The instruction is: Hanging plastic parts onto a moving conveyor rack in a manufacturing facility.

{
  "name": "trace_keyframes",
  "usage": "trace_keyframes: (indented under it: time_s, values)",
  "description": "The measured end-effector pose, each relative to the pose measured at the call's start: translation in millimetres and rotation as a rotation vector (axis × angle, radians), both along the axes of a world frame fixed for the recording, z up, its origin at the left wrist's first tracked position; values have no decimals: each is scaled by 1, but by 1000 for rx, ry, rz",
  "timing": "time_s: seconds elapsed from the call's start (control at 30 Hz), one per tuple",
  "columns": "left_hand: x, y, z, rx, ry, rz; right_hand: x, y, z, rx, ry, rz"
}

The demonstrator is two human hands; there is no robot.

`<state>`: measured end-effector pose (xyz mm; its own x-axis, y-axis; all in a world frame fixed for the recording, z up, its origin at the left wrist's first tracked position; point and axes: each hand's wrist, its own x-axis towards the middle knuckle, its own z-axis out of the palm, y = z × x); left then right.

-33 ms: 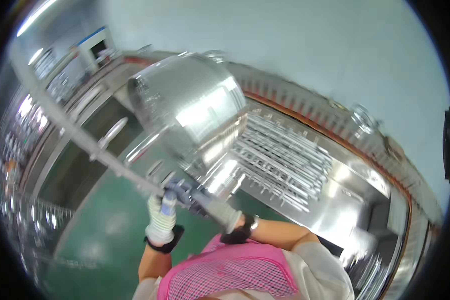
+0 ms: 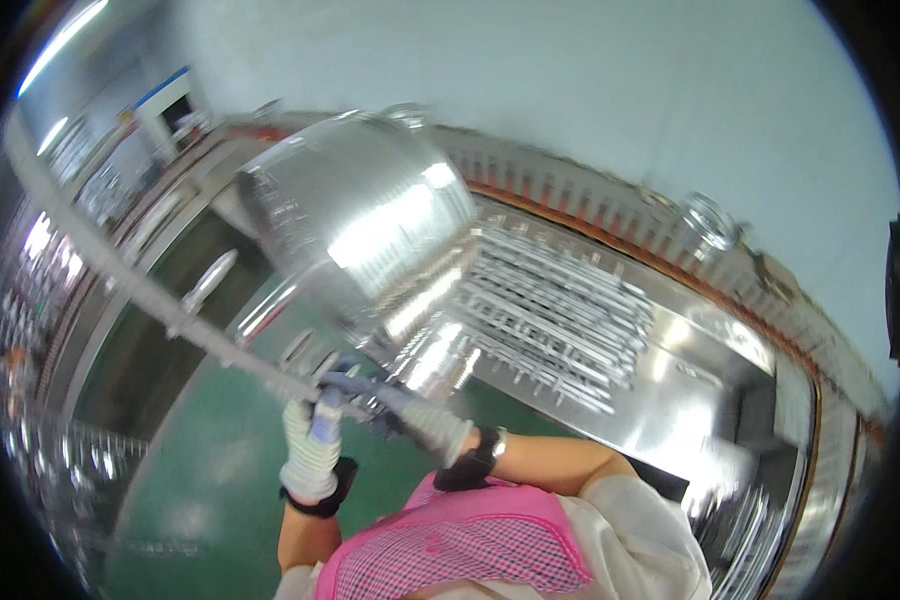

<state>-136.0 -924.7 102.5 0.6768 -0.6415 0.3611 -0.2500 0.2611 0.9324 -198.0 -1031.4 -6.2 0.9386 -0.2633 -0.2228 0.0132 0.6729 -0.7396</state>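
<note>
1. The left hand [image 2: 312,445], in a pale striped knit glove with blue-grey fingers, is closed around the near end of a long pale-grey bar [image 2: 145,288].
2. The right hand [image 2: 410,410], in a matching glove, is at that same end, its fingers reaching across toward the left hand; blur hides how tightly it is closed, so I cannot tell.
3. The bar slants from the hands up to the upper left, over the green floor [image 2: 180,500] (it looks curved, though this lens bends straight edges).
4. A broad, shiny silver metal drum [image 2: 370,210] stands beyond the hands, to the right of the bar, tilted in this view. A narrower ridged silver cylinder [image 2: 440,355] shows below it, near the right hand.
5. Right of the drum, slim silver metal bars [image 2: 560,305] lie side by side in rows on a stainless-steel table [image 2: 685,405].
6. Behind the table, an orange-brown strip [image 2: 610,230] runs along the foot of the pale wall [image 2: 570,80].
7. The person wears a pink apron with a checked panel [image 2: 450,550] and black wristbands [image 2: 475,460].
</note>
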Motion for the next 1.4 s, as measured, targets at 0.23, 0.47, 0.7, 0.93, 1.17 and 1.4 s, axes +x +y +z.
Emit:
trace_keyframes:
  time_s: [0.23, 0.47, 0.7, 0.93, 1.17, 1.4]
  values:
    - [9, -2, 47, -430, 12, -70, -2, 24, 46, 13, 117, 3]
    - [-24, -14, 38, -468, -121, 127, -44, -40, 8, -42, -134, -544]
    - [-68, -15, 34, -540, 59, 495, -285, -183, -59, -1005, 374, -1090]
    - [-115, -69, 34, -545, 156, 548, -533, -338, -122, -1602, 1606, -1682]
    - [-118, -109, 10, -511, -19, 665, -935, -445, -139, -1266, 2983, -671]
    - [-119, -100, 7, -368, -225, 602, -930, -480, -85, -450, 1272, -2148]
